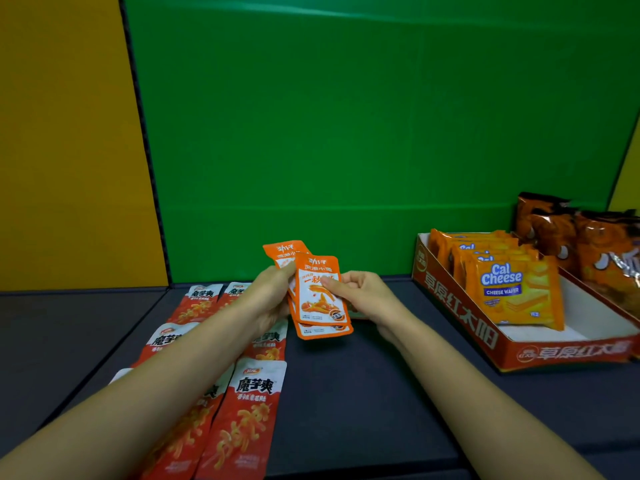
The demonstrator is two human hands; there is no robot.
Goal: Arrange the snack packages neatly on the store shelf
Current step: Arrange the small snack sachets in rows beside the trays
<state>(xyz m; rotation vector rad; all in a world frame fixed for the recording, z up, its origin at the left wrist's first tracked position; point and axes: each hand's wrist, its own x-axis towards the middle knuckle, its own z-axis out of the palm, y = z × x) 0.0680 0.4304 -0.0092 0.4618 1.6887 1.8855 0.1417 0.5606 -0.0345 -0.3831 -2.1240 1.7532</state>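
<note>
Head view: the small stack of orange sachets (319, 295) is held up in the air above the dark shelf (381, 396). It sits between the red konjac packets (257, 407) lying flat on the left and the cardboard display tray (460, 318) of Cal Cheese wafer packs (516, 296) on the right.

The left hand (272, 299) grips the fanned stack from its left side, with the fingers curled behind it. The right hand (362, 296) pinches the front sachet at its right edge, thumb on the printed face.

The sachets look light, thin and floppy, with slick film that probably slides pack on pack. Pinching the flat sealed edges seems safest.

Their long axes run nearly upright and lean a little. The brand tops point up toward the green back panel (346, 133), and the printed faces look at the camera.
</note>
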